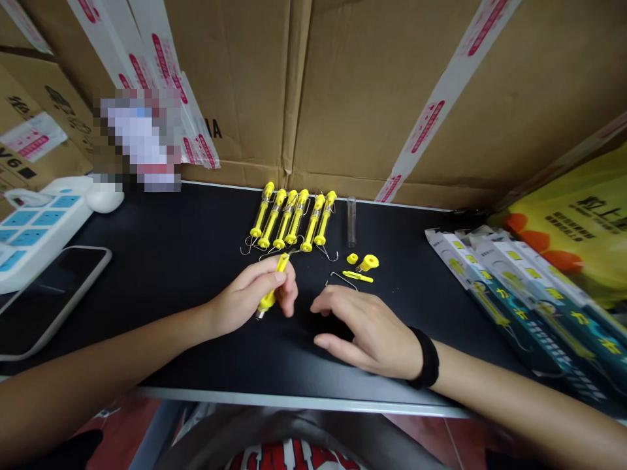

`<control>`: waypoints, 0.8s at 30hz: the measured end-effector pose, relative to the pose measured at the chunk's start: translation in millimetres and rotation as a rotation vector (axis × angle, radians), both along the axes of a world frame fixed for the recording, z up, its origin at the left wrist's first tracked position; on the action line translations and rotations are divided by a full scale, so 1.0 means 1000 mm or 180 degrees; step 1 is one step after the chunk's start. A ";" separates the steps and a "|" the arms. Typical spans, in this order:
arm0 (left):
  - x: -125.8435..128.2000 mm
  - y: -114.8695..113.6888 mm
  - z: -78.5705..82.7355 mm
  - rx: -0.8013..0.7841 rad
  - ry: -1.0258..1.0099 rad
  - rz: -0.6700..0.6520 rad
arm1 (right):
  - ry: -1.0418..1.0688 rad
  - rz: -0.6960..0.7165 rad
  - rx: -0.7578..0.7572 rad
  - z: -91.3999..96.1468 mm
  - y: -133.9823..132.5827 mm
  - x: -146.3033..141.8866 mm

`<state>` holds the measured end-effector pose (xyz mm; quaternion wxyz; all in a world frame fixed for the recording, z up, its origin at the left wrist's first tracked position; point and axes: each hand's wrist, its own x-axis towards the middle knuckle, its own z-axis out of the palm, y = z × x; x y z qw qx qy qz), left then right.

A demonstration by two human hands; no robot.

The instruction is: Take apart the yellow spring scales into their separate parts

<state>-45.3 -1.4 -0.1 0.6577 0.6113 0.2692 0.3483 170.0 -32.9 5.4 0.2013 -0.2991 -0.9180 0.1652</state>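
Note:
My left hand (259, 287) is closed around a yellow spring scale (267, 301), which slants with a metal end poking out below and its upper end between thumb and fingers. My right hand (367, 326) is open over the table, thumb and fingers apart and nothing between them. Just beyond its fingertips lies a bent metal wire hook (343, 279). Near that are a thin yellow stick-like part (357, 277), a small yellow cap (351, 258) and a larger yellow cap with a spring (368, 263). A clear tube (351, 222) lies farther back.
Several yellow spring scales with wire hooks (294, 219) lie in a row toward the back. Packaged boxes (519, 294) and a yellow bag (578, 215) are on the right. A power strip (44, 222) and a phone (53, 294) occupy the left. Cardboard (343, 98) walls the back.

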 end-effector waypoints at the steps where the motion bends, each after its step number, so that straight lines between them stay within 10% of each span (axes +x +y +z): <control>1: -0.001 0.000 0.001 -0.0150 0.0013 -0.0109 | 0.0138 -0.0056 -0.0006 0.001 0.000 0.001; 12: -0.004 -0.009 0.008 -0.0300 0.0807 -0.0861 | 0.0848 -0.0087 -0.1836 0.000 -0.001 -0.001; 24: -0.003 -0.004 -0.001 0.1655 0.1737 0.0040 | 0.0660 0.0127 -0.1419 0.007 0.003 -0.001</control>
